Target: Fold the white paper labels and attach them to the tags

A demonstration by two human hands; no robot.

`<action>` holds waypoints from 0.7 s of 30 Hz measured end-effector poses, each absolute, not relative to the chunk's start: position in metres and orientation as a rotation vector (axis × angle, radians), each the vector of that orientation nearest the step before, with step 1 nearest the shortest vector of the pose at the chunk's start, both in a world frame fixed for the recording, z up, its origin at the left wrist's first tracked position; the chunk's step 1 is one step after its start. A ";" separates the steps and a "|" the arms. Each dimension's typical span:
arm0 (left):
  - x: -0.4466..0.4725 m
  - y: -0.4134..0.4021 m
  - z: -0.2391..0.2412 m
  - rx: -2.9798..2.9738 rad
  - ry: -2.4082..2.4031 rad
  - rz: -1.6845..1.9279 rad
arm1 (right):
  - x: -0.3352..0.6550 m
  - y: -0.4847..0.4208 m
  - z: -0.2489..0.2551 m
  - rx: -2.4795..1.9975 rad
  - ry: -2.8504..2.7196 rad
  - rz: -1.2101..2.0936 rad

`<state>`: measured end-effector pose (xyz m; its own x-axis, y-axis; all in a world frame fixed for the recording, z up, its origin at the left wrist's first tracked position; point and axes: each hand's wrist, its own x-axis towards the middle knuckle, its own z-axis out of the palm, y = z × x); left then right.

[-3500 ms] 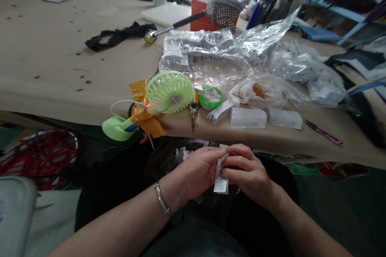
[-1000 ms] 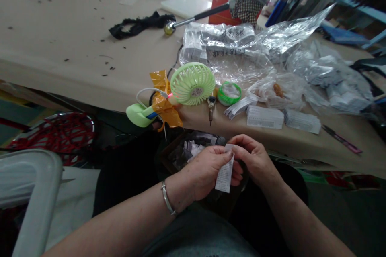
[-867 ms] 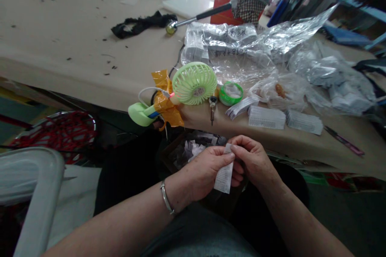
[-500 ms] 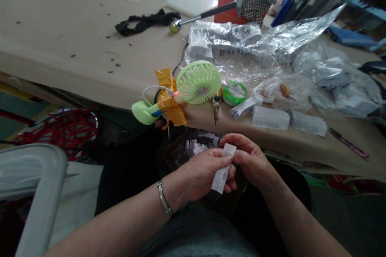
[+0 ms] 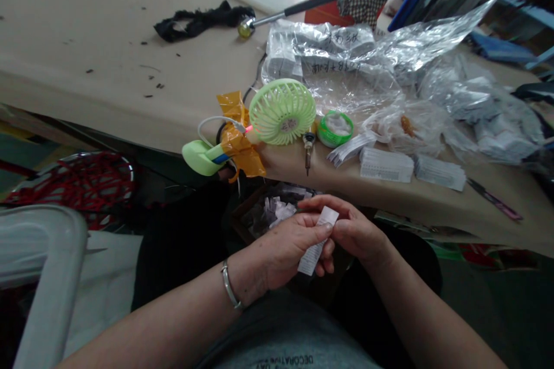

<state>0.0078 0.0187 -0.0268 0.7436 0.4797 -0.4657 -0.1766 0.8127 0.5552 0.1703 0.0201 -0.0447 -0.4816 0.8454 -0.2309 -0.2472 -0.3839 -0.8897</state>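
Observation:
A narrow white printed label [image 5: 312, 253] is pinched in my left hand [image 5: 288, 248], thumb on top and fingers curled beneath. Against the label's upper right edge rests the thumb of my right hand [image 5: 355, 229]; its fingers bend round behind, partly hidden by the left hand. Below the table edge, beyond my hands, stands an open box [image 5: 242, 220] with loose white paper scraps [image 5: 279, 210] in it. Nearest on the table lie a fanned bundle of labels [image 5: 350, 149] and two stacks of labels, a left stack [image 5: 386, 165] and a right stack [image 5: 440, 173].
A green fan [image 5: 283, 112] is fixed at the table edge with orange tape [image 5: 236, 141]. Beside it are a soldering-iron-like pointed tool [image 5: 308, 153] and a green round tub [image 5: 335, 128]. Clear plastic bags [image 5: 346, 78] cover the middle. Small pink-handled snips [image 5: 496, 199] lie right.
My right fingers have slid further left over the back of my left hand. The label stays in the left hand, slightly more tilted. The whole view has shifted a little.

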 end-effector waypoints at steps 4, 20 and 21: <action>0.006 0.023 -0.025 0.516 0.700 0.416 | 0.173 0.011 -0.034 -1.245 -1.547 1.268; 0.001 0.026 -0.026 0.611 0.791 0.593 | 0.153 0.021 -0.037 -1.364 -1.240 1.327; 0.000 0.026 -0.027 0.630 0.801 0.606 | 0.150 0.023 -0.038 -1.341 -1.165 1.416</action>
<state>0.0002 0.0260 -0.0266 0.5518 0.6978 -0.4567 -0.2497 0.6607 0.7079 0.1502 0.0228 -0.0381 -0.0717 0.9743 -0.2134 0.0215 -0.2124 -0.9769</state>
